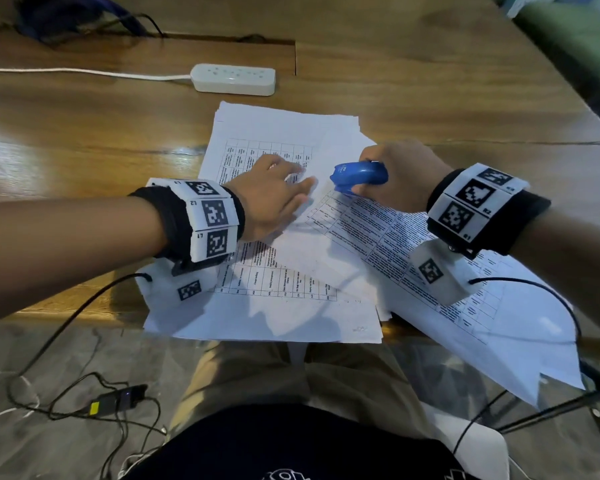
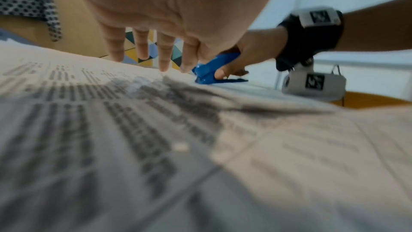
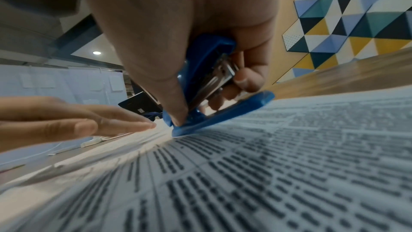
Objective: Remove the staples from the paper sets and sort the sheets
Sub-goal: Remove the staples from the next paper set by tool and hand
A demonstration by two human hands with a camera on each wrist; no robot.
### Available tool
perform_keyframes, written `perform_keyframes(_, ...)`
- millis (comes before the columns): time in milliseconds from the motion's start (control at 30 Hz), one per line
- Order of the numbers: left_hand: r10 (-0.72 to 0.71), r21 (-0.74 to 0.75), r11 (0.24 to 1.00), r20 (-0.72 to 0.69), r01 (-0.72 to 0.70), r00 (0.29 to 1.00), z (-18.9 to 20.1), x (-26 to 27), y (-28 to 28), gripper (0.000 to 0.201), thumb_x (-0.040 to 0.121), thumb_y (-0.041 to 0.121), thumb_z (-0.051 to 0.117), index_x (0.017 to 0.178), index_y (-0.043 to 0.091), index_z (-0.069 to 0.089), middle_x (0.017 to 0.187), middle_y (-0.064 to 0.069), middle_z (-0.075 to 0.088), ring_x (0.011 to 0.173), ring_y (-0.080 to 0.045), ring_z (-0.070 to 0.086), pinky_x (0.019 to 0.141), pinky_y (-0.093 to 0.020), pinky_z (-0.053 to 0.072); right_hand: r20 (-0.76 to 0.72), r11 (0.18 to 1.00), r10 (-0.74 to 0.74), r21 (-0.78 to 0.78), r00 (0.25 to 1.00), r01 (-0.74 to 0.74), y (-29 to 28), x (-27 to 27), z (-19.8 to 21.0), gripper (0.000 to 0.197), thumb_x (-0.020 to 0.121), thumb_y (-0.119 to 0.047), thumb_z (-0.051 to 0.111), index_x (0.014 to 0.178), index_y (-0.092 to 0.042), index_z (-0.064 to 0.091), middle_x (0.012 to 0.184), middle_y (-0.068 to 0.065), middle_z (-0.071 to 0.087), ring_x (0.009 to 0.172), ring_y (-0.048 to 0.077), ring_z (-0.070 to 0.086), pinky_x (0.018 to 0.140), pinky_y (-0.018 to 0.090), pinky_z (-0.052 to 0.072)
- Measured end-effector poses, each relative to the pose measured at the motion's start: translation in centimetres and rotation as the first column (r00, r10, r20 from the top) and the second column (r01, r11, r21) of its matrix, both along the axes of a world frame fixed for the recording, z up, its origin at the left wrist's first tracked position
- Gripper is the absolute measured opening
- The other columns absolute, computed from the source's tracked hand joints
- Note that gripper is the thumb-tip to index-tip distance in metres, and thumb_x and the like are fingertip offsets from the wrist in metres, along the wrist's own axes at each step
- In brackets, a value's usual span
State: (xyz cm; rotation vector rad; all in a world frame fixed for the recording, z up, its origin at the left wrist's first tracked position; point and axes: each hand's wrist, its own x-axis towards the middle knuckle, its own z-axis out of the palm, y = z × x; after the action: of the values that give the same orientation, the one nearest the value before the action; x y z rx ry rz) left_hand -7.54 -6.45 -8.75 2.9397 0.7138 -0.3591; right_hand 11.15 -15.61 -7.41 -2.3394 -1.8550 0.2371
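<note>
- Paper sets (image 1: pixel 291 271) lie overlapped at the near edge of the wooden table (image 1: pixel 84 133), printed tables facing up.
- Left hand (image 1: pixel 274 192) lies flat with straight fingers pressing the sheets.
- Right hand (image 1: pixel 395 174) grips a blue stapler (image 1: pixel 357 174), its tip on the paper just beside the left fingertips (image 2: pixel 165 66).
- White power strip (image 1: pixel 234 79) sits farther back; cables run over the floor.
- Right wrist view alone shows the stapler's metal inside (image 3: pixel 214 80) and a wall of coloured triangles (image 3: pixel 356 11).

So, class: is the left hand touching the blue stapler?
Apart. In the right wrist view, the left hand's fingertips stop short of the blue stapler, showing paper between.
</note>
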Motion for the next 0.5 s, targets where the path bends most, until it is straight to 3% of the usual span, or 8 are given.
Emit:
perform_keyframes(100, 0.009, -0.059, 0.998, 0.129, -0.002, 0.992, 0.3, 1.2, 0.2, 0.043, 0.1, 0.03, 0.028, 0.141, 0.021, 0.037, 0.148, -0.007, 0.033, 0.136, -0.027, 0.021, 0.111, -0.034, 0.014, 0.02, 0.999, -0.031, -0.009, 0.999, 0.031, -0.1, 0.6, -0.2, 0.023, 0.083, -0.031, 0.061, 0.089, -0.009, 0.06, 0.078, 0.006, 0.057, 0.073, 0.025, 0.05, 0.065, 0.028, 0.034)
perform_keyframes(200, 0.051, -0.128, 0.992, 0.226, -0.023, 0.973, 0.9, 2.1, 0.2, 0.041, 0.095, 0.027, 0.047, 0.135, 0.022, 0.047, 0.139, -0.008, 0.045, 0.128, -0.027, 0.037, 0.104, -0.035, 0.026, 0.067, 0.998, -0.062, -0.027, 0.996, 0.064, -0.4, 0.8, -0.3, 0.023, 0.084, -0.033, 0.06, 0.084, -0.011, 0.056, 0.078, 0.006, 0.055, 0.074, 0.027, 0.052, 0.064, 0.028, 0.035)
perform_keyframes(333, 0.244, -0.248, 0.951, 0.241, -0.184, 0.939, 1.8, 2.1, 0.1, 0.04, 0.094, 0.027, 0.05, 0.133, 0.016, 0.048, 0.126, -0.008, 0.055, 0.105, -0.02, 0.052, 0.087, -0.027, 0.037, 0.192, 0.995, -0.098, -0.009, 0.977, 0.101, -0.6, 1.2, -0.4, 0.028, 0.085, -0.037, 0.058, 0.094, -0.01, 0.055, 0.089, 0.009, 0.06, 0.081, 0.029, 0.056, 0.067, 0.032, 0.041)
perform_keyframes(433, 0.391, -0.319, 0.89, 0.161, -0.327, 0.906, 1.9, 1.2, 0.1, 0.036, 0.096, 0.031, 0.045, 0.124, 0.011, 0.051, 0.119, -0.008, 0.058, 0.097, -0.02, 0.053, 0.079, -0.027, 0.039, 0.324, 0.997, -0.052, 0.072, 0.945, 0.031, -0.7, 1.1, -0.4, 0.037, 0.082, -0.033, 0.061, 0.108, -0.006, 0.054, 0.104, 0.013, 0.057, 0.099, 0.032, 0.052, 0.08, 0.04, 0.042)
perform_keyframes(500, 0.448, -0.369, 0.85, 0.136, -0.375, 0.883, 1.9, 0.6, 0.0, 0.037, 0.095, 0.033, 0.047, 0.118, 0.005, 0.054, 0.114, -0.01, 0.061, 0.092, -0.021, 0.055, 0.077, -0.028, 0.04, 0.34, 0.97, 0.069, 0.195, 0.938, -0.142, -0.7, -0.1, -0.4, 0.028, 0.079, -0.02, 0.063, 0.1, -0.002, 0.059, 0.097, 0.018, 0.056, 0.091, 0.034, 0.053, 0.073, 0.039, 0.043)
